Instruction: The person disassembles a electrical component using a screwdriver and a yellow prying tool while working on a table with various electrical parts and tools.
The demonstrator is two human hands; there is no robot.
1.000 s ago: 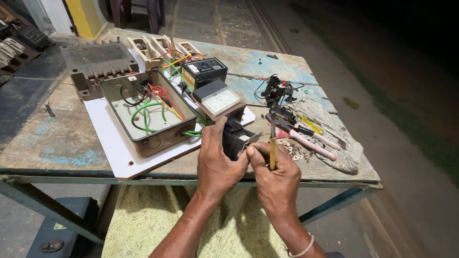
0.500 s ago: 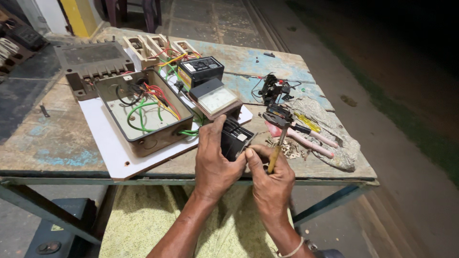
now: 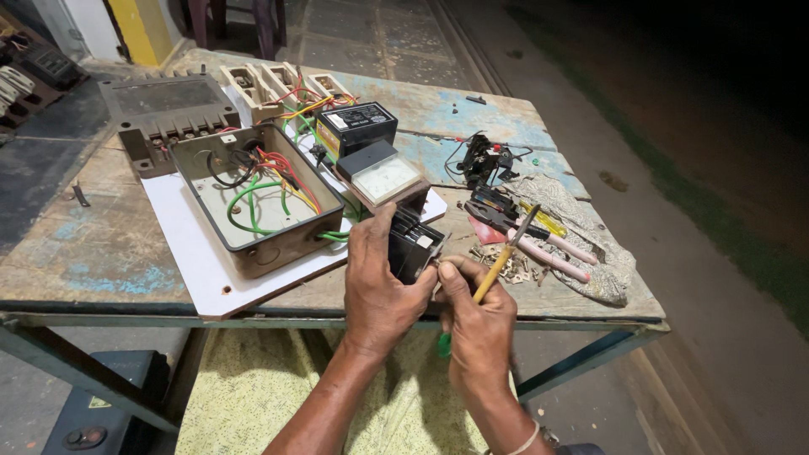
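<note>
Clamped around a small black electrical block (image 3: 413, 243), the left hand (image 3: 381, 286) holds it just above the near edge of the worn table (image 3: 101, 253), fingers wrapped over its back. At about four o'clock from it, touching, the right hand (image 3: 479, 320) pinches shut on one yellow-handled screwdriver (image 3: 499, 263), whose long axis runs from seven toward one o'clock. The left hand is nearer the block. At ten o'clock sits one open metal box (image 3: 257, 202) of wires on a white board (image 3: 190, 261); at two o'clock, one pair of pink-handled pliers (image 3: 539, 244).
</note>
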